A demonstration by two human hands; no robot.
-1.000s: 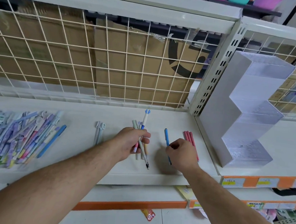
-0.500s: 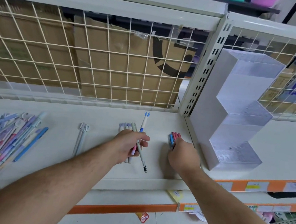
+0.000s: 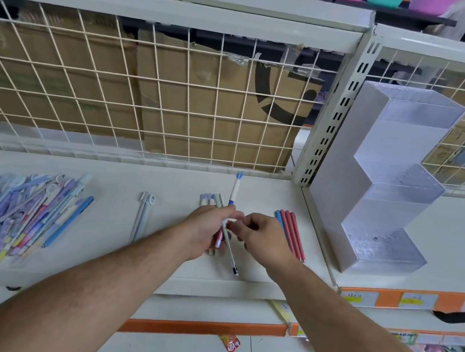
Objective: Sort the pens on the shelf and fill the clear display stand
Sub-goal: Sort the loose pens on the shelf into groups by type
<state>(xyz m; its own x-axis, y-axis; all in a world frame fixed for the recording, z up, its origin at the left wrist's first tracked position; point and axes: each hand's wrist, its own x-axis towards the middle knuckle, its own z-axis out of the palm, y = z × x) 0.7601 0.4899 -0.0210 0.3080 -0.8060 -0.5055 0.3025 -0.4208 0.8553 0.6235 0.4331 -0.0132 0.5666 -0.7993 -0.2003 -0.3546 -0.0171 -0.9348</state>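
Observation:
My left hand (image 3: 208, 228) grips a bundle of pens (image 3: 235, 192) above the white shelf (image 3: 168, 181); one white pen with a blue end sticks up and a thin one points down toward the shelf's front edge. My right hand (image 3: 262, 237) has its fingertips at that bundle, pinching one of the pens. To its right lie one blue and three red pens (image 3: 291, 232) side by side. A large mixed pile of pens (image 3: 20, 209) lies at the far left. The clear stepped display stand (image 3: 390, 179) stands on the shelf to the right, with no pens visible in it.
Two grey pens (image 3: 143, 214) lie between the pile and my hands. A wire grid (image 3: 149, 88) with cardboard boxes behind it backs the shelf. A slotted metal upright (image 3: 333, 114) separates the two shelf sections. Orange price strips run below.
My right hand laid the blue pen beside the red pens, then moved left to the bundle in my left hand.

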